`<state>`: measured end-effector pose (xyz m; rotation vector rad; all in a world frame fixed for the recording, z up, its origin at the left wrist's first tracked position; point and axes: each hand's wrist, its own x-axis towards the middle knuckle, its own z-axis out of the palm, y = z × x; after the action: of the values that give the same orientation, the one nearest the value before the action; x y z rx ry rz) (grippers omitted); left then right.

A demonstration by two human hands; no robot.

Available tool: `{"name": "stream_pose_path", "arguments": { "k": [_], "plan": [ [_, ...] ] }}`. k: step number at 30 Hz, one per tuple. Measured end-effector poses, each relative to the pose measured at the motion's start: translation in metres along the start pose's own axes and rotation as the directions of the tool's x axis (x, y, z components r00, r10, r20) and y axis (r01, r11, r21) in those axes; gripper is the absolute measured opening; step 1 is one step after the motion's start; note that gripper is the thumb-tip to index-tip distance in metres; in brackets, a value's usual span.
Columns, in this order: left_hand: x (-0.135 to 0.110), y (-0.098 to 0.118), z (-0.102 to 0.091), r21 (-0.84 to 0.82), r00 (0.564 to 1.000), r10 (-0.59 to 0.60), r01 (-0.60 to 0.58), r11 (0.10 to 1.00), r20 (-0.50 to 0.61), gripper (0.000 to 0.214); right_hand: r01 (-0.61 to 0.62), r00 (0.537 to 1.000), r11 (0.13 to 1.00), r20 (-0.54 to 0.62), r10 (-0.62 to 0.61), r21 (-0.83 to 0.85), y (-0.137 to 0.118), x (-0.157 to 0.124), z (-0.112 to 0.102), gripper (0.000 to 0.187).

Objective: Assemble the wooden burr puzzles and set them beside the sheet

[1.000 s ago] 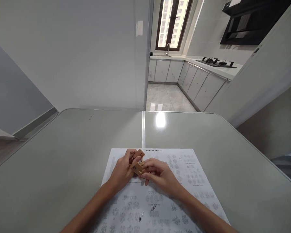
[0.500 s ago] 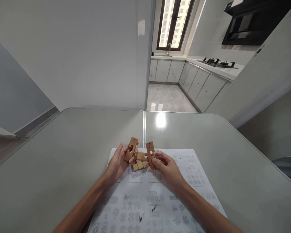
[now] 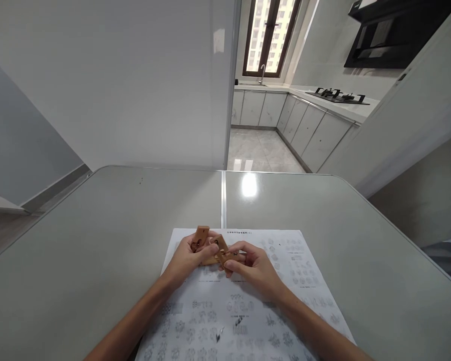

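My left hand is closed around a slotted wooden puzzle piece marked with a stroke like a 1, which stands up from the fingers. Its thumb also presses on a second slotted wooden piece, tilted, with a dark mark near the top. My right hand pinches this second piece by its lower end. Behind it, at the right fingertips, part of another marked wooden piece shows. Lighter wood is visible below the left thumb; the fingers hide most of it.
A large white printed sheet with rows of small figures lies under both hands. It rests on a grey-green table with a metal seam down its middle. Beyond the table are a white wall panel and a kitchen with a stove.
My hands have come together. The right-hand piece moved left and tilted the other way, and my left thumb now reaches onto it. The sheet's printed heading is now uncovered.
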<state>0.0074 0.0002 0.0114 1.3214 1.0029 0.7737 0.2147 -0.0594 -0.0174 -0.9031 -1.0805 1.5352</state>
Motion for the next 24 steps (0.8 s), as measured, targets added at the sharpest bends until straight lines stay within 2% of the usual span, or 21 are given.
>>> {"name": "stream_pose_path", "arguments": {
  "k": [3,8,11,17,24],
  "plan": [
    [0.0,0.003,0.001,-0.028,1.0,0.01,-0.01,1.0,0.015,0.039,0.02,1.0,0.999,0.004,-0.02,-0.031,-0.001,0.0,0.002,0.029],
    [0.005,0.0,-0.001,-0.136,0.974,-0.005,-0.027,0.99,-0.226,0.05,0.053,0.988,0.996,-0.144,-0.064,-0.079,-0.007,0.003,-0.001,0.036],
    [0.007,0.0,-0.002,-0.2,0.953,-0.042,-0.02,0.98,-0.3,0.057,0.051,0.976,0.998,-0.211,-0.058,-0.035,-0.008,0.005,-0.006,0.037],
    [0.006,0.004,0.004,-0.149,0.962,-0.087,0.049,0.988,-0.258,0.069,-0.005,0.977,0.991,-0.208,0.033,0.13,-0.005,0.006,-0.01,0.042],
    [0.008,0.004,0.003,-0.161,0.988,-0.032,0.008,0.987,-0.148,0.06,-0.008,0.973,0.957,-0.22,0.075,0.289,-0.003,0.01,-0.011,0.035]
  ]
}}
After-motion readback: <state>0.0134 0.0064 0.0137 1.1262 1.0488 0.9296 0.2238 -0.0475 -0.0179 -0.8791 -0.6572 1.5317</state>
